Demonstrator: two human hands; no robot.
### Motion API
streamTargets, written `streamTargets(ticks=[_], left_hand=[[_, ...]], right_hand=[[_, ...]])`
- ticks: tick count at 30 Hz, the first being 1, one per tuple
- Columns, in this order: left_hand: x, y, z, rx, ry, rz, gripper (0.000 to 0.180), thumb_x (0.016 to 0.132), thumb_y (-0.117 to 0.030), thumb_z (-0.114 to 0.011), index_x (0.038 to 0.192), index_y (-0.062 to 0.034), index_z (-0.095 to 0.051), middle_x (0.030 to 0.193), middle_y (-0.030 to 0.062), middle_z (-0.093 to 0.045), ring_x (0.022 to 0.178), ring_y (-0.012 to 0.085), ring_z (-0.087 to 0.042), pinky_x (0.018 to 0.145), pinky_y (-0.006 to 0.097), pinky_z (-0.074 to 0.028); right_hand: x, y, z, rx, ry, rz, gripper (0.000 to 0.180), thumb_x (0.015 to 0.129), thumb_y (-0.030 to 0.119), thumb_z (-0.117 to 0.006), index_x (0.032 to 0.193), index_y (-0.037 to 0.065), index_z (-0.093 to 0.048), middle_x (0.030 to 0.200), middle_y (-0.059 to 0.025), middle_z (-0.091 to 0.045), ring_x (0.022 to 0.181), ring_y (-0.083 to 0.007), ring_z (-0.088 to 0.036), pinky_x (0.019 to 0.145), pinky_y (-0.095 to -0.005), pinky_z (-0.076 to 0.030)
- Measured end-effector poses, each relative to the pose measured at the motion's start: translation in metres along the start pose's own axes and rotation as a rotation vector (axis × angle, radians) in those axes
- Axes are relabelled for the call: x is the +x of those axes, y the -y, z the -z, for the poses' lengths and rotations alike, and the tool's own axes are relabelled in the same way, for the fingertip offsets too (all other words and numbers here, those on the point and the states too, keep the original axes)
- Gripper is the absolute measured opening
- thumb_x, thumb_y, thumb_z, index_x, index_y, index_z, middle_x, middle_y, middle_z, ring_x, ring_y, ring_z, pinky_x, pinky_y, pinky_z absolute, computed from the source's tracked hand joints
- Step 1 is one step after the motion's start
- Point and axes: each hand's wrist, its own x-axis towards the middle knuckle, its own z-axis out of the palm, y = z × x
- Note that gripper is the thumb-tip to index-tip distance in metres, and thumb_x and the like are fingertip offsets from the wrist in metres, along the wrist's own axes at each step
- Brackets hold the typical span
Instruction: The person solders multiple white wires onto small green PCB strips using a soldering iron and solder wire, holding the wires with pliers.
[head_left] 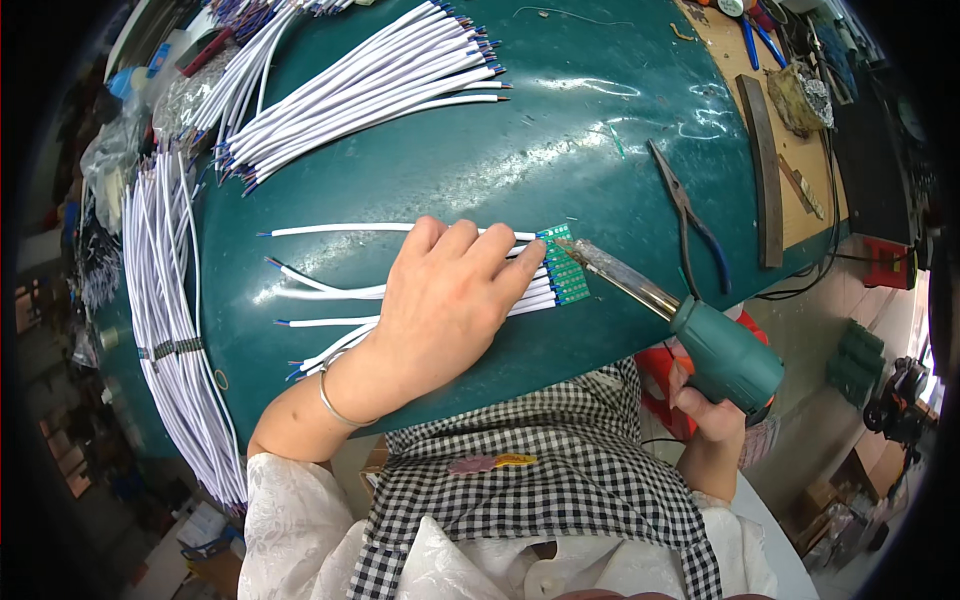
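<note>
Nearest the body, below the table edge, the right hand (708, 408) is wrapped tight around the teal grip of a soldering iron (690, 325), fingers curled shut on the handle. The iron's dull metal barrel slants up and left over the green table (560, 140), and its tip sits at the right edge of a small green circuit strip (564, 264); whether tip and strip actually touch cannot be told.

The left hand (448, 300) lies flat and palm down on the table, fingers spread and extended, gripping nothing but pressing on a row of white wires (330, 292). Its fingertips reach just short of the strip. A thin metal bangle (338, 408) circles that wrist.

The strip is narrow and upright in the view, bright green with a column of small pads, and the wire ends meet its left edge. About 5 white wires fan out leftward from under the hand, their free ends showing short coloured tips.

To the right of the strip lies a pair of blue-handled pliers (692, 222), apart from the iron. Further back a thick bundle of white wires (370, 85) rests on the table, and another hank (165, 300) drapes over its left rim.
</note>
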Motion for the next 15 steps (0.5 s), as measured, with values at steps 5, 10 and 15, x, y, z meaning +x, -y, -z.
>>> streamTargets(ticks=[5,10,15], left_hand=[[0.0,-0.003,-0.001,0.031,0.009,0.003,0.036,0.081,-0.009,-0.061,0.116,-0.0116,-0.069,0.083,0.0025,-0.051,0.075,0.0196,-0.051,0.07,0.035,-0.038],[0.002,-0.005,0.0,0.057,0.046,0.009,0.035,0.082,-0.01,-0.06,0.116,-0.0115,-0.069,0.083,0.0026,-0.05,0.076,0.0195,-0.052,0.071,0.035,-0.038],[0.003,-0.005,0.002,0.08,0.053,0.01,0.033,0.082,-0.011,-0.06,0.113,-0.0111,-0.069,0.084,0.0026,-0.05,0.076,0.0196,-0.051,0.071,0.035,-0.038]], right_hand=[[0.006,0.002,-0.005,0.011,0.003,0.05,0.023,0.084,0.016,-0.081,0.089,0.003,-0.063,0.079,-0.0023,-0.061,0.069,-0.0159,-0.056,0.063,-0.0309,-0.044],[0.002,-0.012,0.004,0.004,0.07,0.067,0.036,0.083,0.014,-0.081,0.106,-0.002,-0.058,0.087,-0.0077,-0.06,0.066,-0.0164,-0.057,0.058,-0.029,-0.046],[0.001,-0.01,0.005,-0.073,0.102,0.097,0.054,0.082,0.012,-0.081,0.123,-0.005,-0.051,0.091,-0.0115,-0.058,0.062,-0.0168,-0.057,0.051,-0.0271,-0.049]])
